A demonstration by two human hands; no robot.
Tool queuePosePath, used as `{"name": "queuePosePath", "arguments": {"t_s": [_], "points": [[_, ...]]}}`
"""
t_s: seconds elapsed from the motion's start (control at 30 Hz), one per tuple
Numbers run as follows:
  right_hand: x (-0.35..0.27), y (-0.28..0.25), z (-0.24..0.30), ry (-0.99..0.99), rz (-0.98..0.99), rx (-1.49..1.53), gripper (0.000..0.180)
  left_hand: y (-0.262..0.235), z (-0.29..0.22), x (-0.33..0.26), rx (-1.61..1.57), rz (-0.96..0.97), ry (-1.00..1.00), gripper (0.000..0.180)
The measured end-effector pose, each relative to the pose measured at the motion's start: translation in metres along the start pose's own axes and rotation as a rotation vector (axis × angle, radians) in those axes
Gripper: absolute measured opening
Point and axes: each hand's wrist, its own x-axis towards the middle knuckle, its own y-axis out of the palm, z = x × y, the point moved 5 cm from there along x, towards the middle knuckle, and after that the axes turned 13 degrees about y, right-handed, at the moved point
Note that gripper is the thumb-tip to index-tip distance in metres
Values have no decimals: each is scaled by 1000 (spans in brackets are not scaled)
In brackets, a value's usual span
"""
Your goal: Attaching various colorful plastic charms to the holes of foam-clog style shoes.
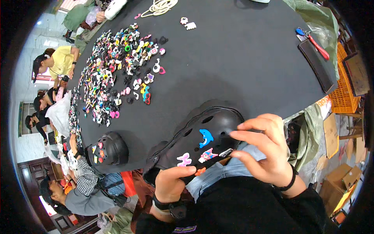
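Note:
A black clog with holes in its upper is tilted over my lap at the table's near edge. My left hand grips it by the near side, thumb on the upper. On the clog are a blue dolphin charm, a pink and white balloon-dog-like charm, a pink and blue figure charm, an orange charm and a black and white charm. Close to the toe, my right hand has its thumb and fingers apart, with nothing visible between them.
A large heap of colourful shoe charms covers the dark table's left part. Another decorated black clog lies left. A dark case and red-handled tool lie far right. An orange crate stands beyond; several people work left.

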Motion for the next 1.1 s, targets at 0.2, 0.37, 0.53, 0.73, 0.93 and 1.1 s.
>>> {"name": "queuePosePath", "arguments": {"t_s": [0.2,0.37,0.53,0.73,0.93,1.1], "points": [[20,22,12,-112,9,-112,42,5,6,2,-117,-49,-164,62],[30,23,18,-116,103,-91,41,-16,19,-5,-8,79,-136,55],[41,25,19,-147,216,-73,44,4,4,-5,-21,37,-231,48],[48,27,26,-178,342,-92,34,7,0,-2,-151,191,8,17],[49,27,32,-212,342,-131,26,5,11,-2,-176,193,-121,17],[50,30,24,-193,247,-42,27,6,-1,-1,-289,175,-65,24]]}}
